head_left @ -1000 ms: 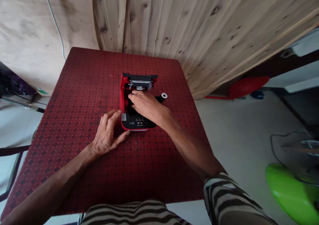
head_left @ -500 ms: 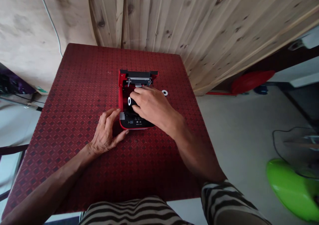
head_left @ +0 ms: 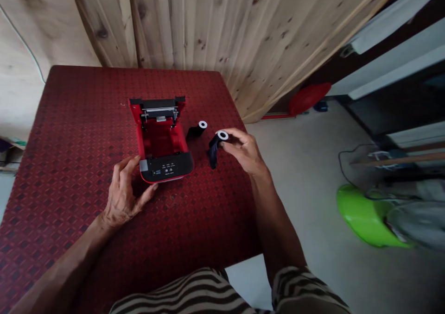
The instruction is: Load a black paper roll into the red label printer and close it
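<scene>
A red and black printer (head_left: 166, 166) sits on the table with its lid (head_left: 158, 106) raised and its red inner bay exposed. My left hand (head_left: 123, 189) rests at its front left corner, fingertips against the side and thumb by the front edge, fingers spread. To the right of the printer, my right hand (head_left: 245, 149) pinches a small black roll (head_left: 215, 142) with a white core and a loose black strip hanging from it. Between this roll and the printer, a second black roll (head_left: 199, 129) with a white core stands on the table.
A red patterned cloth (head_left: 86, 119) covers the table. Wooden boards (head_left: 194, 27) form the wall behind it. On the floor to the right lie a bright green object (head_left: 365, 216) and a dark cable (head_left: 340, 163). Farther back is a red rounded object (head_left: 309, 98).
My right hand has come out of the printer bay and moved right, carrying the black roll. My left hand has stayed at the printer's corner. The camera view has shifted right.
</scene>
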`<state>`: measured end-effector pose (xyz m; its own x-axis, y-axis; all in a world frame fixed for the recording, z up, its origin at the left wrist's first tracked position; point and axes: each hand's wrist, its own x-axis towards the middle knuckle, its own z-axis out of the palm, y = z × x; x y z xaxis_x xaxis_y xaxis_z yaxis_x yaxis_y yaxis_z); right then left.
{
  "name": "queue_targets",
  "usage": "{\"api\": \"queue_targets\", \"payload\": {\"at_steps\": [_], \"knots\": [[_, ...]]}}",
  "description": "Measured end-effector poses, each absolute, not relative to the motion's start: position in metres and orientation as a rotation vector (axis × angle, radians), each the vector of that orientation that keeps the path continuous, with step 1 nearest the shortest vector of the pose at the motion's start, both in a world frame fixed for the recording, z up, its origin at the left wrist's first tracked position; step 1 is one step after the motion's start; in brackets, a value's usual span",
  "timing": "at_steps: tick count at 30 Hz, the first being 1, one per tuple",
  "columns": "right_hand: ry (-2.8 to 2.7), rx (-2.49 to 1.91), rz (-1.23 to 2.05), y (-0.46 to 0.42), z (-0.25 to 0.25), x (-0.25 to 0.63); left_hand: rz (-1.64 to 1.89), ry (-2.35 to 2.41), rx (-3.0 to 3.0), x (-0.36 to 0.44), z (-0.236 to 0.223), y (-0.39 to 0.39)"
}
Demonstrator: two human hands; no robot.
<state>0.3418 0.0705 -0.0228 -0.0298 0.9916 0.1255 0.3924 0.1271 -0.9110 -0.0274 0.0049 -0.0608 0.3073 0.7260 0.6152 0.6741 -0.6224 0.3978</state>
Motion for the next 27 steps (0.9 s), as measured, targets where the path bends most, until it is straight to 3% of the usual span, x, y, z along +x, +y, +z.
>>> {"api": "queue_targets", "payload": {"at_steps": [7, 14, 20, 27], "knots": [[-1.524, -1.458, 0.912, 0.067, -0.065, 0.35, 1.231, 1.338, 2.493, -0.026, -0.056, 0.007], [-1.528, -1.459, 1.054, 0.058, -0.033, 0.365, 1.189, 1.357, 2.479, -0.027, -0.057, 0.006], [-1.719, -1.514, 0.888, 0.096, -0.002, 0.351, 1.206, 1.357, 2.485, -0.026, -0.057, 0.006], [-2.049, -1.725, 0.604, 0.139, -0.015, 0.308, 1.197, 1.374, 2.48, -0.027, -0.058, 0.006]]}}
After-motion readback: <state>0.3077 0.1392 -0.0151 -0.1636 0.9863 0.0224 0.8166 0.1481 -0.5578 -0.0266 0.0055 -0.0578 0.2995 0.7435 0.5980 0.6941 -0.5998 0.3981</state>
